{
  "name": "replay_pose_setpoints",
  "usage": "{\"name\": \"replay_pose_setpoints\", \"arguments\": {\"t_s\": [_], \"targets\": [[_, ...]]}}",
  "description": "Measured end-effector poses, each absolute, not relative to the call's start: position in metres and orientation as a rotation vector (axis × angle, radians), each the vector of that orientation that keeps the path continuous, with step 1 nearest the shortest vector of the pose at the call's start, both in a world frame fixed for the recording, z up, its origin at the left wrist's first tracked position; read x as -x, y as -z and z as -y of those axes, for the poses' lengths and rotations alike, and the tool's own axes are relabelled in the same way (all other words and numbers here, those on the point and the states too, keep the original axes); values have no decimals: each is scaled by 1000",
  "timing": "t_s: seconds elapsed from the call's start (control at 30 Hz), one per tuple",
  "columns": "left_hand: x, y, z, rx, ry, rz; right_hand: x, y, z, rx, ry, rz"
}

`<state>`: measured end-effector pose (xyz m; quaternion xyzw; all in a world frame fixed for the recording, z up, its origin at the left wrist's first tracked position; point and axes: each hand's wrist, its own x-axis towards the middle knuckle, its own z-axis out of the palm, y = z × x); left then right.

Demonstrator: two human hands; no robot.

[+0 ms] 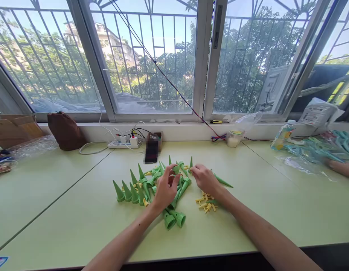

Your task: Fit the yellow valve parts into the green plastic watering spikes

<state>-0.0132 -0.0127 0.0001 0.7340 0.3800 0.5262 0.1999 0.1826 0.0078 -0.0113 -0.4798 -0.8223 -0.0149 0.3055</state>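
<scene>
My left hand (pixel 166 188) is closed around a green cone (pixel 176 169), its wide end up between thumb and fingers. To its right, my right hand (pixel 204 177) is closed in a pinch on a small yellow piece (pixel 191 169), beside an upright green cone tip. Green cones (pixel 178 218) lie piled under and around my left hand. Several more stand upright in a group (pixel 127 194) at the left, with small yellow pieces among them. Below my right wrist lies a heap of yellow pieces (pixel 206 205).
Behind the pile are a phone (pixel 151 149) and a power strip (pixel 123 143). A brown bag (pixel 65 131) stands at the back left. A plastic cup (pixel 233 139), a bottle (pixel 283 134) and teal items (pixel 312 146) are at the right, near another person's hand (pixel 342 167).
</scene>
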Motion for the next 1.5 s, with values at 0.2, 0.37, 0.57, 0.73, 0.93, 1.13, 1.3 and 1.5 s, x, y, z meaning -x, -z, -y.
{"name": "replay_pose_setpoints", "arguments": {"t_s": [0.2, 0.37, 0.57, 0.73, 0.93, 1.13, 1.3, 1.5], "targets": [[14, 1, 13, -2063, -1455, -1074, -182, 20, -10, 1371, 63, 2204], [13, 1, 13, -2068, -1442, -1063, -184, 21, -13, 1454, 62, 2190], [13, 2, 13, -2071, -1434, -1041, -184, 24, -17, 1578, 0, 2262], [14, 4, 12, -2078, -1425, -1043, -183, 25, -17, 1569, -17, 2254], [14, 5, 12, -2040, -1410, -1039, -183, 28, -18, 1529, -34, 2251], [12, 5, 9, -1760, -1347, -941, -182, 28, -18, 1381, -22, 2173], [12, 0, 6, -1560, -1307, -858, -177, 19, -13, 1061, -91, 1954], [11, -3, 6, -1529, -1272, -818, -162, 15, 1, 740, -116, 1817]]}}
